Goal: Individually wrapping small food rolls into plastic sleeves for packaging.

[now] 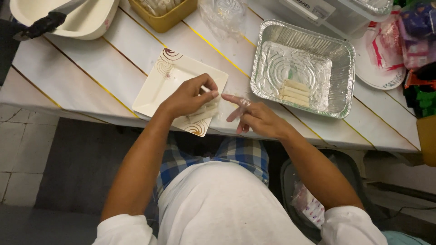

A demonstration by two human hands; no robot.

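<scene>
Over on the white plank counter (pixel 91 77), a foil tray (pixel 303 68) sits with three pale rolls (pixel 295 92) lined up inside. Far back, a yellow tub (pixel 164 17) stands beside crumpled clear plastic (pixel 223 14), and a cream basin (pixel 68 18) fills the corner. Colourful packets (pixel 415 41) crowd the other edge.

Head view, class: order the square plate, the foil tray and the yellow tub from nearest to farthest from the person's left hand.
1. Square plate: under the left hand, whose fingers press a pale roll on it.
2. Yellow tub: at the table's far edge, above the hand.
3. Foil tray: off to the right, past the right hand.
</scene>
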